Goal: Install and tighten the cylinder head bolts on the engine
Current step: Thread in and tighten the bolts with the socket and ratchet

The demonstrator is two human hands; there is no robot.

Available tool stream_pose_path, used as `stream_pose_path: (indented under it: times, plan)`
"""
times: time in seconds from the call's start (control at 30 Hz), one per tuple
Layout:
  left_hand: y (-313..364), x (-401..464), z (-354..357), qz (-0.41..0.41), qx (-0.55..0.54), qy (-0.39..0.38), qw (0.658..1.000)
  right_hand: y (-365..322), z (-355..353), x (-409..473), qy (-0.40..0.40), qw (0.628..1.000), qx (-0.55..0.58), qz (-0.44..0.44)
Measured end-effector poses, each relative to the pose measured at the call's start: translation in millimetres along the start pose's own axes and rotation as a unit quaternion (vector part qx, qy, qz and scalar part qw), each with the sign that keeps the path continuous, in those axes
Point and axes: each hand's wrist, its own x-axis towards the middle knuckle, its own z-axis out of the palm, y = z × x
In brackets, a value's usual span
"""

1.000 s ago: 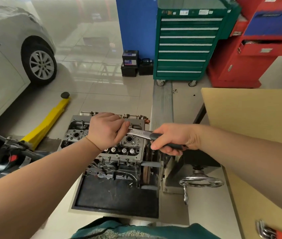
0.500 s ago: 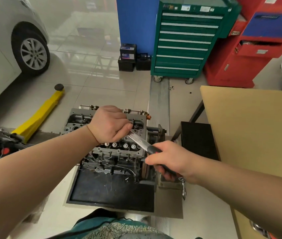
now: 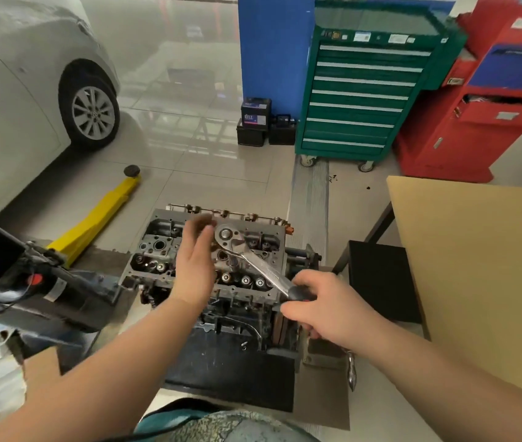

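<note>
Gripping the ratchet (image 3: 255,261) handle in my right hand (image 3: 323,309) for leverage; left hand (image 3: 194,266) hovers released beside its head, over the engine (image 3: 157,250).

Even soft daylight, glare on floor (image 3: 189,100) beyond the engine (image 3: 215,250); left hand (image 3: 194,266) motion-blurred, edges bowed, picture slightly soft.

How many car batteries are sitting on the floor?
2: one taller battery with a label by the blue wall, one lower black battery right beside it, next to the green tool cabinet. More may be hidden.
</note>
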Motion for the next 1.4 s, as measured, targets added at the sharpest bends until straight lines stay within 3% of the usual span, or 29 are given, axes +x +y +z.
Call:
stream_pose_path:
  times: [0.07,0.17,0.27,0.5,0.67,1.03,1.4]
  plan:
    - [-20.8,-9.6,-5.7,-0.078,0.026,-0.033,0.996,1.1,-1.7,-1.0,0.037,0.995,-0.079,-0.042]
    - [-34.8,-10.9,-4.0,-0.085,0.128,-0.14,0.978,-0.2,-3.5,-1.8,0.061,0.978,-0.183,-0.073]
    - [-32.4,3.1,6.5,-0.085,0.196,-0.149,0.965,-4.6,-3.9,0.0,0.08,0.962,-0.249,-0.077]
    - [5.8,41.2,-15.2,0.039,0.267,-0.225,0.936,-28.7,-16.0,-0.9,0.155,0.965,-0.2,-0.068]
    - [20.3,73.1,-59.5,0.061,0.282,-0.265,0.92,-65.5,-6.8,11.1,0.16,0.963,-0.2,-0.078]
    - [-39.2,85.0,-99.2,-0.019,0.211,-0.282,0.936,-98.3,32.4,44.9,0.131,0.953,-0.271,-0.044]
    - [-58.4,80.6,-96.2,-0.021,0.174,-0.241,0.955,-98.4,28.2,54.1,0.123,0.937,-0.318,-0.076]
